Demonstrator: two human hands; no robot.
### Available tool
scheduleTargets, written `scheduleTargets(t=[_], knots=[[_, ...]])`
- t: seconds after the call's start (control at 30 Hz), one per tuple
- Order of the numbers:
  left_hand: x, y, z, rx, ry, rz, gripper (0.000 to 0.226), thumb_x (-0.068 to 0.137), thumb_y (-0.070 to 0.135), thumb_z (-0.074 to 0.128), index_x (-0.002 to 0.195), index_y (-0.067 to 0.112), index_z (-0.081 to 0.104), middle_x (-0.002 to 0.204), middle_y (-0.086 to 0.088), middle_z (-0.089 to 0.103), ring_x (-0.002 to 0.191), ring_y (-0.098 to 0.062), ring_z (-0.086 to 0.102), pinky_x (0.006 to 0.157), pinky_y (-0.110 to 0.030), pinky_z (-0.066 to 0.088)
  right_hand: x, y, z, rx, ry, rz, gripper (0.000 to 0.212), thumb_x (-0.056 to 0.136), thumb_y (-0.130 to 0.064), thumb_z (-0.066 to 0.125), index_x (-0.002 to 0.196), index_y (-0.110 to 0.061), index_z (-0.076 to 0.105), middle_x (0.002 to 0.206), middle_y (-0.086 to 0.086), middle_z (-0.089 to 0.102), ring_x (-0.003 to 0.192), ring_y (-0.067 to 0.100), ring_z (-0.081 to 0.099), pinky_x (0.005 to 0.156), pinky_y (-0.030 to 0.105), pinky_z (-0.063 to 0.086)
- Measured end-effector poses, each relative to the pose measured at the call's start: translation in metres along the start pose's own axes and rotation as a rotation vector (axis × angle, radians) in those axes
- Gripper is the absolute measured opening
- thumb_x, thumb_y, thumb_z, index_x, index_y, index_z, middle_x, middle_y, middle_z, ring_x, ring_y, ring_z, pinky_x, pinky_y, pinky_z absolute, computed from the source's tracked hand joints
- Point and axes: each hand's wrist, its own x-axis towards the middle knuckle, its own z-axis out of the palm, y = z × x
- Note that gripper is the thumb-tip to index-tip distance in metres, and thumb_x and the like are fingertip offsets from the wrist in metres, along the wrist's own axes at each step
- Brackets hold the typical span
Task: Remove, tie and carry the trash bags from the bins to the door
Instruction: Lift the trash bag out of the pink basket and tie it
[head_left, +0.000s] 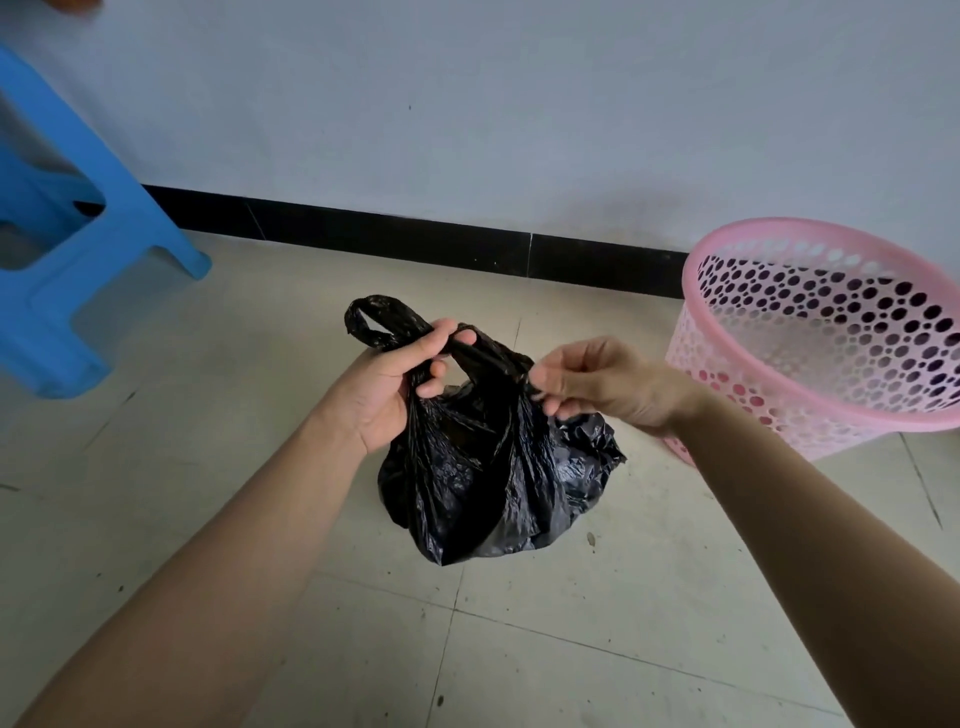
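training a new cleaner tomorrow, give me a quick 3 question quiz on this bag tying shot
1. True or false: the bag is out of the bin.
2. The left hand and right hand each: A. grip a bag handle B. hold the bin C. hang idle
3. Fill in: the bin stands on the ___ hand's side.

Key: 1 true; 2 A; 3 right
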Motion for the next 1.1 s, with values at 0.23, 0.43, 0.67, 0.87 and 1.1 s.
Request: scheduleTargets(t=[0.23,0.43,0.67,0.87,1.1], knots=[[-0.004,0.008,-0.003,0.049,-0.030,-0.002,0.015,0.089,0.000,0.054,0.098,0.005,0.066,0.082,-0.005,0.063,0.056,-0.007,0.052,0.052,-0.018,0.044,0.004,0.004,0.005,-0.098,0.135,0.012,0.026,0.088,-0.024,0.072,0.113,-0.016,0.071,0.082,-0.007,0.065,0.072,0.007,0.056,0.063,0.018,0.044],[-0.010,0.018,-0.001,0.165,-0.146,-0.038,0.016,0.084,0.000,0.057,0.090,0.005,0.071,0.079,-0.008,0.062,0.056,-0.011,0.056,0.053,-0.021,0.049,0.027,0.006,0.010,-0.305,0.076,0.033,0.073,0.077,-0.041,0.076,0.143,-0.038,0.044,0.144,-0.008,0.049,0.134,0.013,0.043,0.111,0.039,0.034],[-0.013,0.024,-0.006,0.405,-0.101,-0.074,0.016,0.095,0.000,0.054,0.102,0.004,0.067,0.089,-0.012,0.069,0.072,-0.018,0.063,0.068,-0.026,0.056,0.036,0.005,0.015,-0.223,0.116,-0.030,0.017,0.098,-0.023,0.059,0.105,-0.012,0.069,0.091,0.012,0.070,0.082,0.021,0.063,0.085,0.047,0.049],[-0.002,0.018,0.007,0.290,0.146,0.065,0.016,0.094,0.002,0.061,0.108,-0.003,0.068,0.105,-0.018,0.071,0.094,-0.024,0.072,0.083,-0.029,0.058,0.029,0.005,0.012,-0.054,0.124,-0.040,0.022,0.100,-0.012,0.054,0.116,0.000,0.063,0.104,0.022,0.067,0.094,0.030,0.062,0.094,0.046,0.049],[-0.004,0.009,0.009,-0.056,0.325,0.124,0.012,0.091,0.000,0.064,0.103,-0.001,0.067,0.096,-0.012,0.072,0.089,-0.018,0.073,0.073,-0.027,0.059,0.020,0.021,0.017,-0.092,0.006,0.090,0.027,0.099,-0.023,0.057,0.113,-0.003,0.067,0.105,0.020,0.072,0.091,0.033,0.070,0.087,0.035,0.057]])
